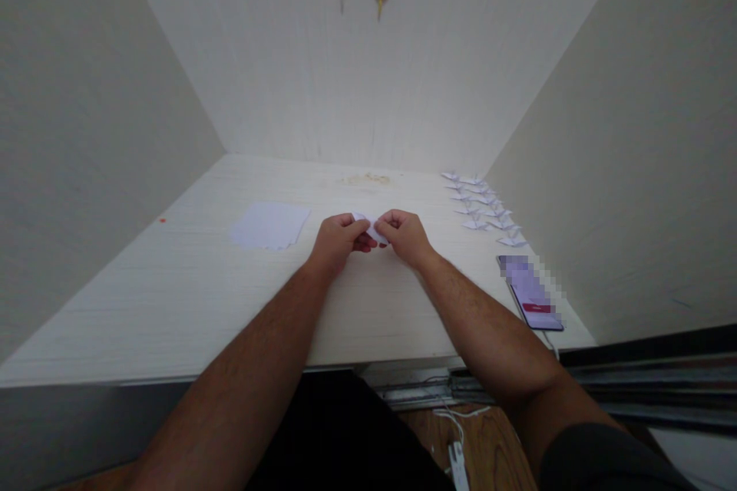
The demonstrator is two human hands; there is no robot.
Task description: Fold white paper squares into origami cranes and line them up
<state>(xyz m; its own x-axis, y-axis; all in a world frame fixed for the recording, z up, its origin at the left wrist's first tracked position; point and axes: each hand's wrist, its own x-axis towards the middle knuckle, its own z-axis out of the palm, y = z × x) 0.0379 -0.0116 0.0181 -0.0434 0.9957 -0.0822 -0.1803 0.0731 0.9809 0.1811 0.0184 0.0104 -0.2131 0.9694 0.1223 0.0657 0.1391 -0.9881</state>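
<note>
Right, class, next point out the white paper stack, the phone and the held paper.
White paper stack [269,225]: head view, middle of its top sheet.
Phone [529,288]: head view, middle of its screen.
Held paper [373,232]: head view, its exposed middle.

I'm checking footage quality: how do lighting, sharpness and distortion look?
Head view: dim, soft light, no strong glare; head view: wide-angle stretch toward edges; head view: held paper and folded figures lack fine detail; head view: phone partly pixelated.
</note>
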